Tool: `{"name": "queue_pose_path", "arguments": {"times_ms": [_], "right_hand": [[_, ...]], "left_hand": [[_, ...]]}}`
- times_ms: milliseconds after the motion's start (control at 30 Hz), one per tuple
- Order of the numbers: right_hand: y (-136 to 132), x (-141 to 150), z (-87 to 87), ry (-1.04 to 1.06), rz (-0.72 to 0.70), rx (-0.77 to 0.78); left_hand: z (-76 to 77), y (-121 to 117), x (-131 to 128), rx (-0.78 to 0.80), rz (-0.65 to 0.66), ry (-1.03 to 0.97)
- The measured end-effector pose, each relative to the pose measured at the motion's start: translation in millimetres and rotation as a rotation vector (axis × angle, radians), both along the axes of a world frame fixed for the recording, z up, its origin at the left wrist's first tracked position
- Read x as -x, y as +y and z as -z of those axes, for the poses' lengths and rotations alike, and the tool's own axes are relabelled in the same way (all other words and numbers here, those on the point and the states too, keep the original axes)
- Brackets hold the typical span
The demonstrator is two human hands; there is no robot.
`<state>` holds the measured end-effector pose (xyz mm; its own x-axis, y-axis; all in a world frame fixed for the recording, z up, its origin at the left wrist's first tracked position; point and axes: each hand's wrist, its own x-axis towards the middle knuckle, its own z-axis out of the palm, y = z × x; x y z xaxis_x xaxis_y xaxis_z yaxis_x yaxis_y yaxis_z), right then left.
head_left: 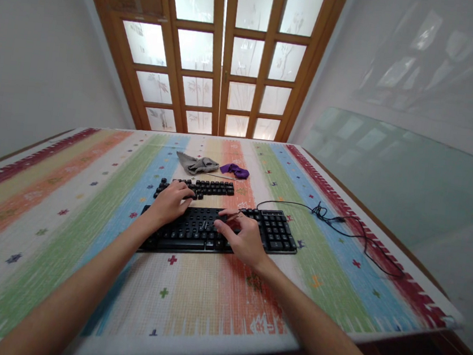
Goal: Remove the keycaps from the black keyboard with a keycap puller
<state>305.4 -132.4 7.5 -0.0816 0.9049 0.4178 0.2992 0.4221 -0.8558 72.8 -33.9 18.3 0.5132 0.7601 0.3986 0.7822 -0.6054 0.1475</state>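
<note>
A black keyboard [181, 245] lies flat on the table [201, 333], across its near middle, on a tablecloth [72, 227] with coloured stripes and small printed figures. The number pad at its right end is filled with keys, while much of the main section shows bare, low key posts, with keys in place along the front rows around the space bar. Just behind the keyboard, a group of loose black keys [220, 188] sits in rows on the cloth. The left hand [170, 203] reaches over the keyboard's left part to these loose keys, its fingers bent and close together, the tips at the keys nearest it; whether they pinch one cannot be told. The right hand [246, 240] is over the keyboard between the bare posts and the number pad, its thumb and forefinger curved toward each other, with something dark between them, too small to make out or to tell if it is gripped. Beyond the loose keys lie a crumpled grey cloth [198, 164] and, to its right, a smaller purple cloth [236, 171]. A thin black cable [367, 238] runs from the keyboard's back edge to the right, bunched partway along.
</note>
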Motion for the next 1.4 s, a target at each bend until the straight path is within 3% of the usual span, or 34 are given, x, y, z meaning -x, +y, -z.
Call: {"name": "queue_pose_path", "arguments": {"times_ms": [200, 467, 867, 1267, 1400], "right_hand": [[-0.6, -1.1, -0.2, -0.020, -0.005, -0.024], [2.9, 0.8, 2.3, -0.106, -0.017, -0.028], [20.6, 10.1, 2.3, -0.169, -0.058, 0.053], [25.3, 35.9, -23.4, -0.395, -0.224, -0.055], [30.1, 39.8, -26.1, -0.446, -0.217, -0.054]], "left_hand": [[4.2, -39.2, 12.2, 0.038, -0.012, -0.114], [18.5, -82.5, 12.4, 0.129, 0.124, -0.237], [26.0, -89.6, 9.6, 0.124, 0.105, -0.131], [26.8, -90.1, 8.7, 0.114, 0.114, -0.106], [25.0, -90.3, 8.2, 0.130, 0.116, -0.099]]}}
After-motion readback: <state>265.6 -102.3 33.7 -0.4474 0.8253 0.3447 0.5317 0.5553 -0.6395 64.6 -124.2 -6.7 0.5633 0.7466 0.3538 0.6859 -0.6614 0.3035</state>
